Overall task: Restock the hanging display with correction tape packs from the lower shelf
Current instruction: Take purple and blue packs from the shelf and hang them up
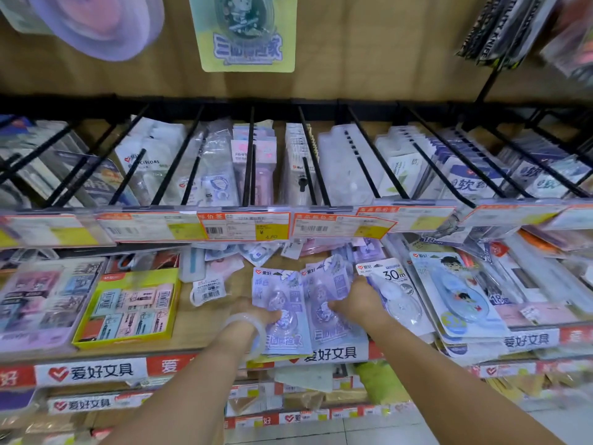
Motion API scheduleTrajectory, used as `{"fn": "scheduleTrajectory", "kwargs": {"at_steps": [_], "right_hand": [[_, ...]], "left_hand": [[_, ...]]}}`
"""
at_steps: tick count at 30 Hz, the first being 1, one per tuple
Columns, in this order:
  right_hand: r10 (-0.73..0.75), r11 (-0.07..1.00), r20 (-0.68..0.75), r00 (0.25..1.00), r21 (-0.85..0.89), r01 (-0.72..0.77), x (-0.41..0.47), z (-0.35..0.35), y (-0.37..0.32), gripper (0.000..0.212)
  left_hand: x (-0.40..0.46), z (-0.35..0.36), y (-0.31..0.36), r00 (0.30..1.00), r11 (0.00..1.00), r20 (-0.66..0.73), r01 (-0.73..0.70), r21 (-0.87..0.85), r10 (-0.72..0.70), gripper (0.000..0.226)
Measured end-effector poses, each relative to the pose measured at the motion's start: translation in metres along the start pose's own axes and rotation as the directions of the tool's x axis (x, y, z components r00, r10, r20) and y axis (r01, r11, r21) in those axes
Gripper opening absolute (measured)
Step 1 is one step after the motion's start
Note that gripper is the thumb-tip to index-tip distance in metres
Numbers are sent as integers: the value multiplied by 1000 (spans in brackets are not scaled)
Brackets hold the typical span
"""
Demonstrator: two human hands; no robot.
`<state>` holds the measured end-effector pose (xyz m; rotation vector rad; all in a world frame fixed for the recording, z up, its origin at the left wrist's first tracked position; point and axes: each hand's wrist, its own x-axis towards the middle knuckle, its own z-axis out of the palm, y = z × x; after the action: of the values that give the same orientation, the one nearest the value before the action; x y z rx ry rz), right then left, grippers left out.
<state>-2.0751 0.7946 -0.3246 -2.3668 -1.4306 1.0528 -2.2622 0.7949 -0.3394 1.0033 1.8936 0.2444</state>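
While both of my hands were down on the lower shelf (205, 335) in the middle of the frame, none of the packs had gone up onto a hook, so I judged the restocking barely begun. My left hand (256, 311), with a pale bangle (247, 329) on the wrist, had its fingers curled onto the lower part of one purple correction tape pack (276, 303). My right hand (353, 298) held a second purple pack (327, 303) just beside it, thumb on the front face and the other fingers wrapped around its right edge. The two packs lay side by side, edges touching, still resting on the shelf, as far as I could tell.

Just right of my right hand lay a clear pack marked 30 m (393, 287), and further right a blue pack with a cartoon figure (455, 293). More loose packs sat behind, under the price tag rail (244, 224) that crossed the frame.

Above that rail, the black hanging hooks (316, 159) ran across the middle of the frame, most carrying goods, though I could not tell which hook was meant for these packs. A matching purple-and-yellow card (245, 33) hung at the top centre. What was left, I judged, was lifting the pair, finding the punched holes at their tops and threading them onto a hook.

Both forearms reached forward and slightly inward from the bottom of the frame, wrists low.
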Motion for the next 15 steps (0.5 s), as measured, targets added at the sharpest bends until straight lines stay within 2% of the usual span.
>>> {"fn": "scheduleTrajectory", "kwargs": {"at_steps": [3,7,9,12,15], "right_hand": [[46,985,32,998,167,-51,-5,0,0,44],[53,927,55,997,368,-69,-20,-7,-1,38],[37,894,44,998,446,-53,-30,-13,2,41],[-4,886,42,999,464,-16,-39,-17,8,43],[-44,861,60,997,509,7,-56,-21,15,45]], "left_hand": [[-1,1,-3,1000,999,-6,-8,-33,8,54],[-9,-4,-9,1000,987,18,3,-161,0,46],[-13,-8,-16,1000,957,5,11,-289,-10,59],[9,-2,-39,998,889,46,-6,-458,30,78],[-29,-13,-35,995,848,37,-59,-526,92,50]]}}
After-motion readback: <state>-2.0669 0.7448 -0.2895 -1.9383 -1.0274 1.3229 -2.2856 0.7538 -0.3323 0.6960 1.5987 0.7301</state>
